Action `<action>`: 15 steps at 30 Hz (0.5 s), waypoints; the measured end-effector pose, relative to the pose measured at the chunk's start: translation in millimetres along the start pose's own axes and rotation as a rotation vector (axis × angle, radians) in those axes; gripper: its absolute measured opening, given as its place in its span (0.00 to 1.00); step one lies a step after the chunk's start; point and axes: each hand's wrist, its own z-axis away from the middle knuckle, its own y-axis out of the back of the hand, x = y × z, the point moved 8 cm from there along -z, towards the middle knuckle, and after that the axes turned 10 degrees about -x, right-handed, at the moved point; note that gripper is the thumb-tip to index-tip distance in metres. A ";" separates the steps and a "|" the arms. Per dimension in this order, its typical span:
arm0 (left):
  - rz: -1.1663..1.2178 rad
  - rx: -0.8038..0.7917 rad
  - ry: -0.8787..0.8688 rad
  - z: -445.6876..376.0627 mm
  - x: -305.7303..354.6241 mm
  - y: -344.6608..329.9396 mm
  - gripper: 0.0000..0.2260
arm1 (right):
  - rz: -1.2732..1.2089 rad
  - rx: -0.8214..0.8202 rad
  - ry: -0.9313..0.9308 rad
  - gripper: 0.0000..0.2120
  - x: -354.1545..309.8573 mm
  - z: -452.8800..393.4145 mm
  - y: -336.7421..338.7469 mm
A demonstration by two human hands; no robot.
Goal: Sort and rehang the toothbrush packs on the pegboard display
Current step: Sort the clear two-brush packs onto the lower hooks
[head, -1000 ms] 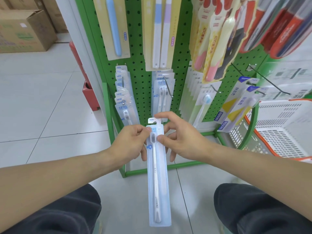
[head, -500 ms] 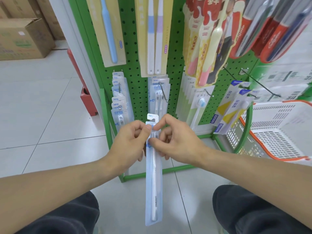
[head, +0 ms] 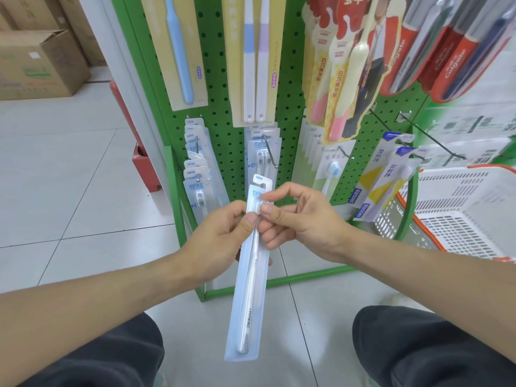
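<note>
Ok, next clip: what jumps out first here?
A long clear toothbrush pack held centre-frame, pinched near its top by the left hand and the right hand. Behind stands the green pegboard, hung with more packs, and a white basket sits at right.

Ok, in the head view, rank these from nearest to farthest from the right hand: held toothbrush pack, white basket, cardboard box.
1. Toothbrush pack: pinched by the right hand near its top.
2. White basket: off to the right, on the floor.
3. Cardboard box: far left, in the back.
</note>
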 end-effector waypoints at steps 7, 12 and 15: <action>-0.032 -0.105 0.021 4.4 0.7 -9.8 0.12 | 0.038 0.054 -0.023 0.04 -0.1 -2.8 6.2; -0.086 -0.188 0.185 8.1 -9.3 -6.4 0.11 | 0.080 0.193 0.024 0.03 -4.3 -3.5 19.3; -0.130 -0.200 0.220 8.7 -11.1 -2.9 0.10 | 0.172 0.258 0.084 0.06 -19.2 -3.8 33.0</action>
